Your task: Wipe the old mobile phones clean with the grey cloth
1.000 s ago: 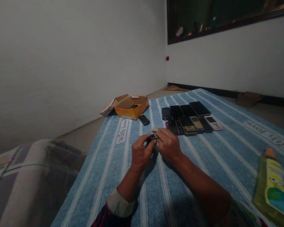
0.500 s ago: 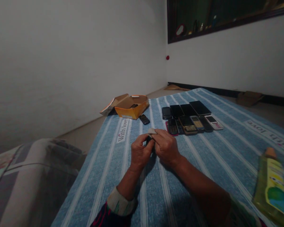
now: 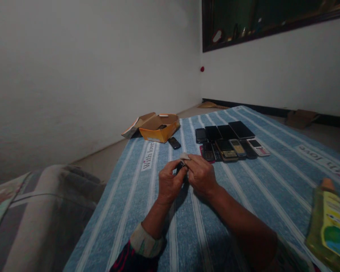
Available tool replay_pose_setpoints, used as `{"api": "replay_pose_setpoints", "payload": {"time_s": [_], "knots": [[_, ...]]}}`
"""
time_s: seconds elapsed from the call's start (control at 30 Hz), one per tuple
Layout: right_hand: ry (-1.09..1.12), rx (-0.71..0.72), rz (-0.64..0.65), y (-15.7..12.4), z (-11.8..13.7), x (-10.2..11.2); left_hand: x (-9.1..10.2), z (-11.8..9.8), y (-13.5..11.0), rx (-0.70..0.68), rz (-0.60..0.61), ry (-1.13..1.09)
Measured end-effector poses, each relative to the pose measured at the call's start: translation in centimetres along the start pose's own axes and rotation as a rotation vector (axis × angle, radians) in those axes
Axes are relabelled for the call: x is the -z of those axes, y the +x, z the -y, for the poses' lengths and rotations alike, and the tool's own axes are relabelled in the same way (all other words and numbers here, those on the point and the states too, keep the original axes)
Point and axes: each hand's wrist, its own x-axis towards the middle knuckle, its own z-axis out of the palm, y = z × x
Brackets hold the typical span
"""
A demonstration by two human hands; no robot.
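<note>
My left hand [image 3: 170, 180] pinches a small dark object [image 3: 180, 165], mostly covered by the fingers; its kind I cannot make out. Pressed against it, my right hand [image 3: 203, 176] is closed on a pale piece of cloth or tissue [image 3: 184, 155]. Both hands meet above the blue striped tablecloth [image 3: 130, 196]. Just beyond them lies a dark mobile phone [image 3: 174, 143], apart from the fingers. Several more phones are laid in two rows to the right, among them a gold-and-black keypad phone [image 3: 226, 150] and a white phone [image 3: 258, 147].
An open orange cardboard box [image 3: 158, 134] with a dark item inside stands at the far left of the table. A bottle of yellow-green liquid [image 3: 327, 226] is at the near right. A cloth-covered seat [image 3: 51, 211] sits left of the table, with white walls behind.
The hands stay together with slight finger movement, and a little more of the dark object shows between them. The whole view has shifted slightly.
</note>
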Motion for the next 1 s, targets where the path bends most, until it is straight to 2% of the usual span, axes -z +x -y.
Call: {"api": "replay_pose_setpoints", "payload": {"time_s": [0.37, 0.57, 0.67, 0.77, 0.87, 1.0], "knots": [[-0.016, -0.004, 0.005, -0.1, 0.1, 0.0, 0.1, 0.2, -0.1, 0.006, 0.007, -0.002], [0.049, -0.137, -0.001, 0.2, -1.5, 0.1, 0.1, 0.2, -0.2, 0.019, 0.022, -0.001], [0.132, -0.246, -0.044, 0.5, -2.0, 0.1, 0.1, 0.2, -0.2, 0.017, 0.013, -0.002], [0.184, -0.294, -0.073, 0.7, -2.2, 0.1, 0.1, 0.3, -0.2, 0.013, -0.001, -0.008], [0.199, -0.242, -0.073, 0.7, -1.6, 0.2, 0.0, 0.4, -0.2, 0.014, -0.016, -0.021], [0.096, -0.054, 0.024, 0.3, 0.1, 0.3, 0.1, 0.5, -0.2, 0.028, -0.024, -0.042]]}}
